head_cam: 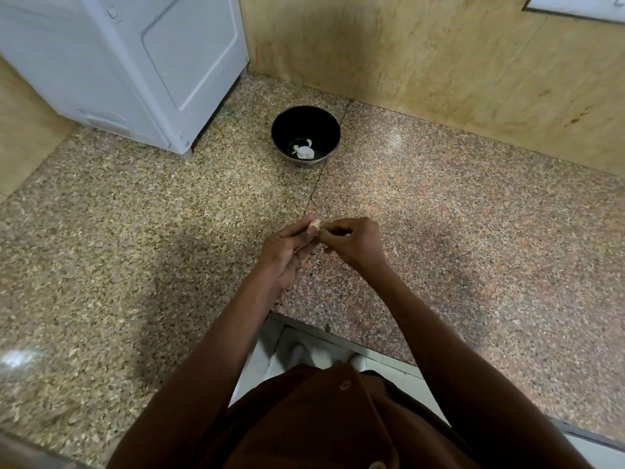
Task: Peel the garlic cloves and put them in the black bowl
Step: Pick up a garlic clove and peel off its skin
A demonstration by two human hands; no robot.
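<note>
Granite counter (pixel 135 231) bears black bowl (pixel 329 128) beside white appliance (pixel 135 62); both hands' fingers (pixel 333 228) pinch garlic clove (pixel 314 225).

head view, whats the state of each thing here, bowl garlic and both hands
black bowl: upright on the counter, holds a few peeled cloves
garlic clove: held between both hands above the counter
left hand: holds the clove at its fingertips
right hand: fingers curled, pinches at the clove

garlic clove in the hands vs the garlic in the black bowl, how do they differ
The garlic clove in the hands looks tan, seemingly with skin on; the garlic in the black bowl is bare white. The first is pinched between the left hand and right hand above the counter; the second rests on the floor of the black bowl. Both are small pieces.
</note>
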